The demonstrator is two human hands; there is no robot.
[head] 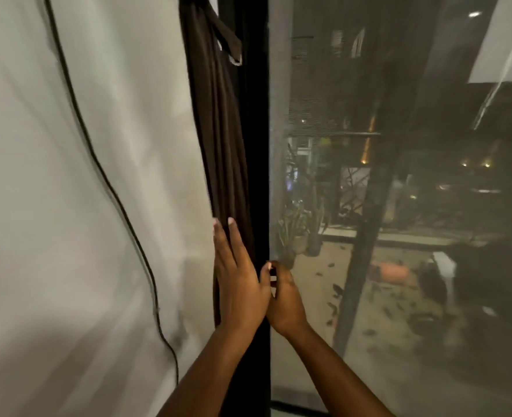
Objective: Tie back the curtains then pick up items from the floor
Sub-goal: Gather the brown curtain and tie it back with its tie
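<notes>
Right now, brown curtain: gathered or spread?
Gathered. The brown curtain hangs in a narrow bunch of folds beside the black window frame, the glass uncovered. The left hand lies flat against it.

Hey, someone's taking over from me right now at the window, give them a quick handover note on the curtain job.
Left hand: flat, fingers extended, pressed against the gathered dark curtain.
Right hand: curled at the curtain's edge beside the black window frame; what it pinches is unclear.
Tie-back strap: hanging loose near the top of the bundle.
Done: curtain bunched against the frame.
Left: fasten the strap, then pick up items from the floor, which is out of view.
</notes>
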